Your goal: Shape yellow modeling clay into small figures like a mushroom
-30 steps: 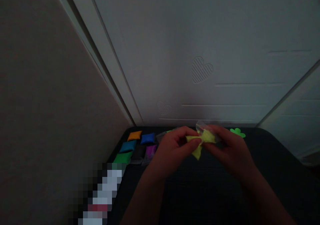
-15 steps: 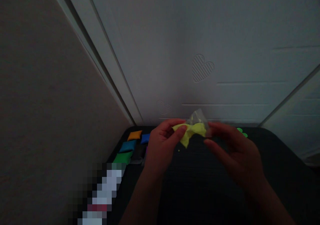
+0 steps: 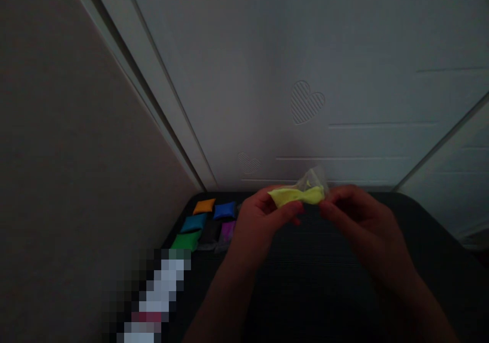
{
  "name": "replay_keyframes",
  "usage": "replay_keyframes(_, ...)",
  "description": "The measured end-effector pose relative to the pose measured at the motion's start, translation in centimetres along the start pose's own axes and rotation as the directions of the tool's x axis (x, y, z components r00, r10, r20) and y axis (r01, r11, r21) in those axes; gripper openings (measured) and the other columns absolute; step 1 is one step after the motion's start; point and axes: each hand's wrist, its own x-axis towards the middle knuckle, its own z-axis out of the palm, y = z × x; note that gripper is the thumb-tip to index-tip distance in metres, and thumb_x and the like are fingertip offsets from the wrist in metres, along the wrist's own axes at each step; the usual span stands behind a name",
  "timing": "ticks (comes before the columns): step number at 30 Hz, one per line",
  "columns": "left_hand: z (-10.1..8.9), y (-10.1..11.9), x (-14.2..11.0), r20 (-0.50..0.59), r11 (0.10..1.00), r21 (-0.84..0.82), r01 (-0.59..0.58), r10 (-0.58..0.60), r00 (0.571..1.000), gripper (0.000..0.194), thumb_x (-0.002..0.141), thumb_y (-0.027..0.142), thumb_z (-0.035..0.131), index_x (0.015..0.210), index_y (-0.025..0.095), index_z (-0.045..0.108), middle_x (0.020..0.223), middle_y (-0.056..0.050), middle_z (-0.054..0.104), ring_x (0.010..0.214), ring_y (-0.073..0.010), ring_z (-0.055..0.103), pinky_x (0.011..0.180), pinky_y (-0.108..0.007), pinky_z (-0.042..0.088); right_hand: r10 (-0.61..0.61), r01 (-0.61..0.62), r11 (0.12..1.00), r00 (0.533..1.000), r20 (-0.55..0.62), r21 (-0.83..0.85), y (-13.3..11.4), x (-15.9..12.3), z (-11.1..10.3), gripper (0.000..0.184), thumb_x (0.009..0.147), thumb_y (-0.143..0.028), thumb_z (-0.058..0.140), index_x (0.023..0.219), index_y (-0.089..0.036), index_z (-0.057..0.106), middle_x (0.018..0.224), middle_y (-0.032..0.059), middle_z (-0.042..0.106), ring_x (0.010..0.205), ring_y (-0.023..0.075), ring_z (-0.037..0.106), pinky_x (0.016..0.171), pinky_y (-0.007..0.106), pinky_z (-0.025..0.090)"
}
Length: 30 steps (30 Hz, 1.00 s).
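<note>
The left hand [image 3: 255,226] pinches the yellow clay [image 3: 288,196], thumb below its middle and fingers behind, while the right hand [image 3: 367,218] has thumb and fingertips closed on the lower right corner of the clear bag [image 3: 314,177]. The clay stretches between both grips, right of the frame's centre, its right end against the bag. Coloured packets [image 3: 194,223] lie left of the hands on the black table [image 3: 305,292]; a white panel [image 3: 237,68] fills the upper frame.

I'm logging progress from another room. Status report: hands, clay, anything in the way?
Left hand gripping yellow clay; right hand pinching clear bag. Clay touching bag. Coloured packets lie left, not blocking.
</note>
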Motion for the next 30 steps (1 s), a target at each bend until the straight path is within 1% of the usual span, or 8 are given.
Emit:
replay_keyframes(4,-0.5,0.1,0.4,-0.003,0.998,-0.065,-0.001,0.001,1.000,0.017,0.068,0.020,0.074,0.084,0.016,0.068,0.076,-0.001,0.068,0.063,-0.0076,0.059,0.054,-0.017,0.047,0.036,-0.037,0.999,0.998,0.054,0.005,0.0,0.0,-0.7,0.005,0.082,-0.028,0.063,0.082,-0.025,0.059,0.076,-0.0049,0.060,0.069,0.0079,0.057,0.063,0.018,0.045)
replay_keyframes(7,-0.9,0.0,0.6,0.001,0.995,-0.095,-0.007,0.007,1.000,0.016,0.068,0.018,0.073,0.083,0.018,0.068,0.076,0.001,0.067,0.059,-0.0048,0.057,0.053,-0.015,0.045,0.025,-0.019,0.999,0.990,0.142,-0.044,-0.4,-0.1,-1.3,0.002,0.084,-0.028,0.060,0.084,-0.026,0.059,0.078,-0.0051,0.060,0.073,0.0086,0.057,0.067,0.020,0.044)
replay_keyframes(11,-1.1,0.1,0.3,-0.027,0.999,0.015,-0.040,0.040,0.999,0.017,0.068,0.017,0.073,0.084,0.020,0.068,0.075,0.002,0.066,0.061,-0.0049,0.057,0.058,-0.016,0.046,-0.041,0.061,0.995,0.975,0.217,-0.083,-0.6,0.0,-2.3,0.010,0.088,-0.025,0.054,0.093,-0.030,0.062,0.088,-0.0044,0.061,0.083,0.0091,0.058,0.073,0.020,0.045)
replay_keyframes(17,-1.0,0.1,0.0,0.013,0.983,0.157,-0.097,0.096,0.995,0.020,0.068,0.019,0.073,0.087,0.019,0.068,0.082,-0.001,0.068,0.073,-0.0098,0.061,0.067,-0.021,0.049,-0.144,0.185,0.972,0.955,0.258,-0.143,0.2,0.4,-2.4,0.028,0.089,-0.022,0.053,0.107,-0.041,0.061,0.108,-0.0068,0.061,0.100,0.0084,0.058,0.084,0.020,0.045)
replay_keyframes(20,-1.0,-0.1,0.3,0.038,0.988,0.140,-0.069,0.064,0.997,0.019,0.068,0.020,0.073,0.086,0.017,0.067,0.078,0.000,0.066,0.069,-0.0087,0.059,0.064,-0.020,0.048,-0.143,0.227,0.956,0.915,0.377,-0.186,0.5,0.9,-2.5,0.034,0.086,-0.023,0.057,0.113,-0.043,0.058,0.109,-0.0068,0.062,0.101,0.0090,0.058,0.086,0.021,0.046)
replay_keyframes(23,-0.9,-0.5,0.5,0.072,0.996,0.083,-0.033,0.027,0.997,0.019,0.068,0.019,0.073,0.085,0.016,0.065,0.073,0.001,0.064,0.063,-0.0066,0.058,0.060,-0.018,0.048,-0.100,0.225,0.949,0.880,0.465,-0.223,0.6,1.2,-2.8,0.035,0.085,-0.026,0.059,0.118,-0.039,0.057,0.110,-0.0037,0.063,0.100,0.0110,0.059,0.087,0.024,0.047)
replay_keyframes(28,-1.0,-0.7,0.7,0.156,0.999,-0.023,0.024,-0.020,0.987,0.019,0.071,0.017,0.072,0.087,0.016,0.062,0.073,0.003,0.063,0.060,-0.0052,0.058,0.058,-0.017,0.049,-0.061,0.223,0.941,0.851,0.522,-0.253,0.3,0.9,-2.9,0.033,0.087,-0.029,0.055,0.118,-0.037,0.057,0.104,-0.0033,0.065,0.096,0.0118,0.061,0.084,0.026,0.049)
replay_keyframes(30,-1.4,-0.5,0.8,0.197,0.999,-0.018,0.050,-0.046,0.979,0.019,0.071,0.016,0.072,0.087,0.015,0.062,0.071,0.004,0.062,0.058,-0.0038,0.057,0.055,-0.015,0.047,-0.066,0.231,0.936,0.858,0.510,-0.266,0.2,0.7,-2.7,0.031,0.087,-0.029,0.055,0.117,-0.037,0.057,0.104,-0.0037,0.066,0.095,0.0114,0.061,0.082,0.024,0.049)
